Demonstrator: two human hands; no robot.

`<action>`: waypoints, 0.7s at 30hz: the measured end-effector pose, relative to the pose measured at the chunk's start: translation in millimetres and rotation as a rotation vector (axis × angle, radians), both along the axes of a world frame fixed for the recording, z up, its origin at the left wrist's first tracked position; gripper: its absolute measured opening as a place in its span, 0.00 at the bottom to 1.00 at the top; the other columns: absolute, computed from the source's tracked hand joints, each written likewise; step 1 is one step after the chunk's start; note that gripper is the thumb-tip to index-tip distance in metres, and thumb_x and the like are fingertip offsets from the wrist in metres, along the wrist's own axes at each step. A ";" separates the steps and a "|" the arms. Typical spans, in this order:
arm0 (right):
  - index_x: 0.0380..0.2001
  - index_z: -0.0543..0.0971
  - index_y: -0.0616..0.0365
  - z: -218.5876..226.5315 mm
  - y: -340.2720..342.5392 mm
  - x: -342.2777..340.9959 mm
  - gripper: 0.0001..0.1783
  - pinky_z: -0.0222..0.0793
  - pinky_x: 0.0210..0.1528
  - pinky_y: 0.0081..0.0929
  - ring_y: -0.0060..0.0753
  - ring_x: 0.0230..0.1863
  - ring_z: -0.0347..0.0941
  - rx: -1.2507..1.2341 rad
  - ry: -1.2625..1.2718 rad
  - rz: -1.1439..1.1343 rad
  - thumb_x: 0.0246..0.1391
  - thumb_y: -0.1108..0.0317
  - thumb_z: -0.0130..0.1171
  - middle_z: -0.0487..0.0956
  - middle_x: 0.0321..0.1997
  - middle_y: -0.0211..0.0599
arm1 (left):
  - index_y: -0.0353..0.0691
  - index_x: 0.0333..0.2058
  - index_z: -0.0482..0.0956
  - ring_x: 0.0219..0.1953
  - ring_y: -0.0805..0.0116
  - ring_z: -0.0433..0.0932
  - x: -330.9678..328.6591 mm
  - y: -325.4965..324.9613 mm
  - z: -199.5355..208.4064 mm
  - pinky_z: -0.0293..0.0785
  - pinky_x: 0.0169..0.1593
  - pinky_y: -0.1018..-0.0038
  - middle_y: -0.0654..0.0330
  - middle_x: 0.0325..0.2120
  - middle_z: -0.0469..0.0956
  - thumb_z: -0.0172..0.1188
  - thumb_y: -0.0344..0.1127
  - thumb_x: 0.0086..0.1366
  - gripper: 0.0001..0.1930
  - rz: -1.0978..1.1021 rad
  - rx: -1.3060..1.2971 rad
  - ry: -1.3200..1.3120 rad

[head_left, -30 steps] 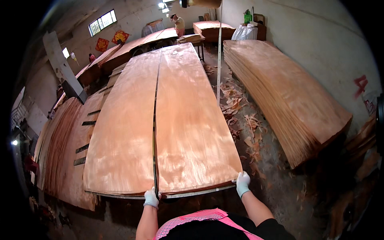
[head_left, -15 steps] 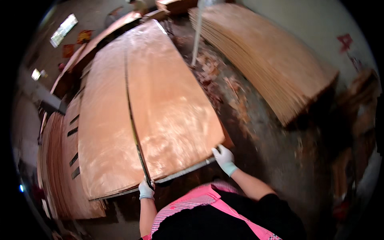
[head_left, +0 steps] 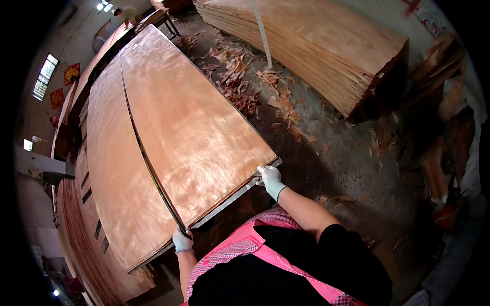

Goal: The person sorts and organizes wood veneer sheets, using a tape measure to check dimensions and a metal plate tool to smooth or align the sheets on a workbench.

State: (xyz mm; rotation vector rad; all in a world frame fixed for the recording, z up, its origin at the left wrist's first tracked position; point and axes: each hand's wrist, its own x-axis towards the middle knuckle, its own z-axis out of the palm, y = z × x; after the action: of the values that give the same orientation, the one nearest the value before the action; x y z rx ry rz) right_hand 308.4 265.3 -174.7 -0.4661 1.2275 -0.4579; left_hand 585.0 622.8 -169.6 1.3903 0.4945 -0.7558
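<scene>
1. Black strip (head_left: 145,155): lies lengthwise over the top wood veneer sheet (head_left: 199,137), its long axis running forward and leftward from the left hand
2. Left hand (head_left: 182,239), gloved: grip closed around the strip's near end, at the sheet's near edge; nearer hand to the strip
3. Right hand (head_left: 270,179), gloved: at the sheet's near right corner, well apart from the strip; tightness of grip cannot be told
</scene>
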 end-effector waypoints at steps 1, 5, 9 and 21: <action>0.43 0.73 0.59 1.0 -1.3 -0.3 0.11 0.72 0.16 0.22 0.32 0.21 0.78 0.022 -0.008 -0.002 0.60 0.66 0.54 0.77 0.34 0.38 | 0.46 0.28 0.69 0.16 0.77 0.67 -1.1 -1.1 0.9 0.63 0.14 0.87 0.64 0.17 0.68 0.47 0.44 0.70 0.13 -0.002 0.010 -0.007; 0.43 0.73 0.59 -1.7 -0.9 -5.9 0.13 0.71 0.16 0.21 0.30 0.21 0.77 -0.012 -0.028 0.042 0.61 0.61 0.54 0.78 0.30 0.36 | 0.45 0.28 0.70 0.16 0.76 0.68 -6.1 -3.5 2.7 0.64 0.14 0.87 0.64 0.18 0.69 0.47 0.45 0.70 0.13 -0.014 0.051 -0.052; 0.39 0.77 0.60 -3.5 -12.3 -40.1 0.17 0.72 0.22 0.24 0.27 0.23 0.77 -0.400 0.214 0.211 0.60 0.55 0.55 0.80 0.28 0.36 | 0.45 0.29 0.70 0.17 0.75 0.69 -10.7 -9.9 6.0 0.65 0.15 0.86 0.63 0.18 0.69 0.49 0.45 0.70 0.13 0.026 0.079 -0.070; 0.48 0.76 0.58 2.9 -46.4 -29.9 0.27 0.67 0.56 0.39 0.47 0.53 0.72 -0.910 0.773 0.421 0.48 0.52 0.64 0.77 0.51 0.46 | 0.42 0.31 0.72 0.16 0.71 0.72 -7.6 -10.5 0.5 0.65 0.13 0.82 0.60 0.20 0.72 0.49 0.43 0.70 0.12 0.033 0.172 -0.091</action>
State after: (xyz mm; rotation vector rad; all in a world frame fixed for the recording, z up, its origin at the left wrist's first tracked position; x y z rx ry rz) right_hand 278.5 218.9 -171.8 -1.7673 1.5468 -0.4674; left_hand 577.4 612.3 -169.1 1.5657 0.5190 -0.6313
